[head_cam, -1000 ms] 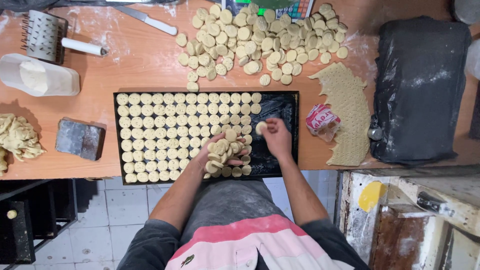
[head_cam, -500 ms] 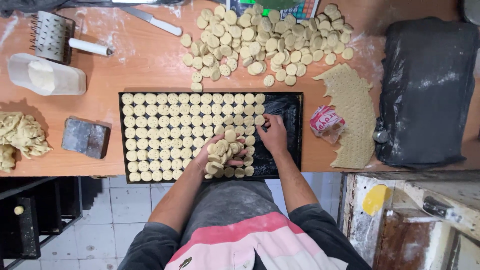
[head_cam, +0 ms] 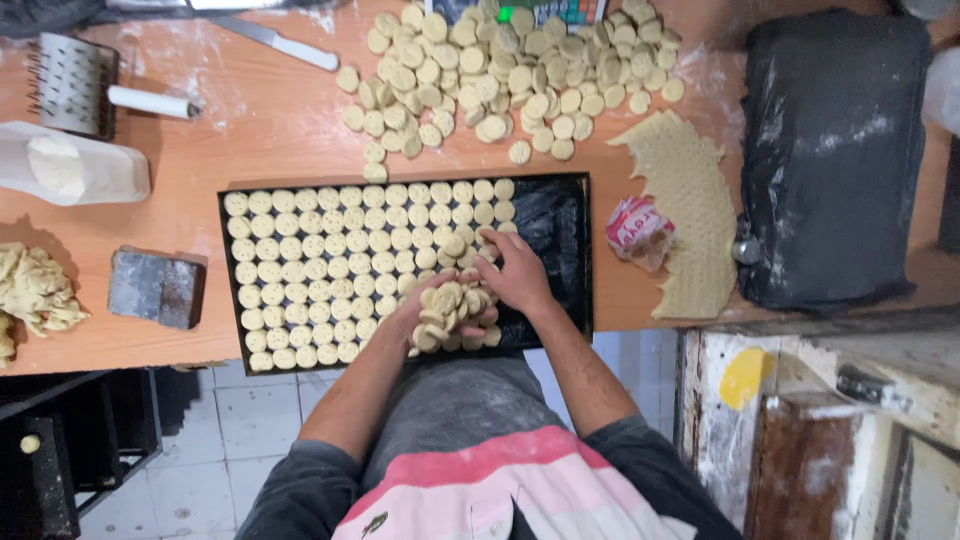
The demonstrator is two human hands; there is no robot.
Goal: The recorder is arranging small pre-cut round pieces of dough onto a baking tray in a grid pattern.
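A black baking tray (head_cam: 562, 230) lies on the orange table, most of it filled with rows of small round dough discs (head_cam: 330, 260). My left hand (head_cam: 425, 315) is cupped palm up over the tray's near edge and holds a pile of dough discs (head_cam: 450, 305). My right hand (head_cam: 515, 275) rests beside that pile, fingers touching the discs at the end of the rows. The tray's right part is bare and dark.
A large heap of loose dough discs (head_cam: 500, 70) lies behind the tray. A perforated dough sheet remnant (head_cam: 690, 210) and a small red-white packet (head_cam: 635, 230) sit to the right, beside a black tray (head_cam: 835, 150). At left are a spiked roller (head_cam: 70, 85), white scoop (head_cam: 70, 165), metal block (head_cam: 155, 288), dough scraps (head_cam: 35, 290).
My right hand has come back from the rows' end toward the pile in my left hand. The left hand stays put with its pile.
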